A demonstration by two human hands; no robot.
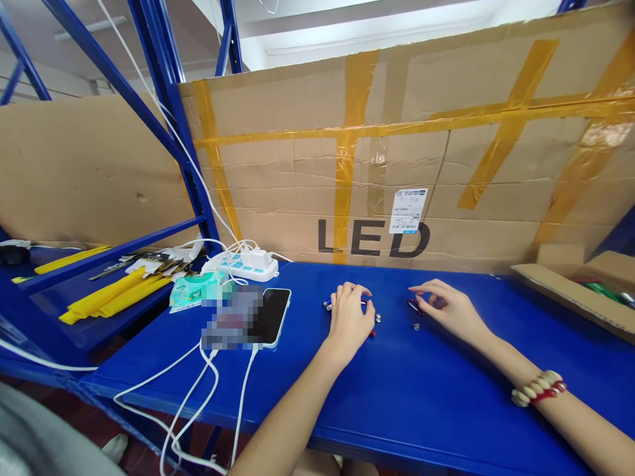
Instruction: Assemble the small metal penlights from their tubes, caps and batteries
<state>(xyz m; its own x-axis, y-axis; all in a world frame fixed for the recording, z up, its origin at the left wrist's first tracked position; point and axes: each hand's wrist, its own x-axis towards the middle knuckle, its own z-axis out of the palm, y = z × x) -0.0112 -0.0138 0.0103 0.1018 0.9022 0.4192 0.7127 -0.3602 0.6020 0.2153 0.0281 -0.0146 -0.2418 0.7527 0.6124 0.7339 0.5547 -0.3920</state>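
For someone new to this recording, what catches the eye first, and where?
Probably the large cardboard panel behind the blue table, with black LED lettering near its bottom edge. Next, the left hand and right hand, apart over the table near small metal parts, and the pale beaded bracelet on the right arm.

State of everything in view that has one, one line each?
Left hand: curled over small parts, grip unclear
Right hand: fingers curved, at dark loop-shaped piece, grip unclear
Phone: screen dark, cable plugged in
Power strip: charger plugged in
Small carton: open, contents showing
LED cardboard: taped, upright
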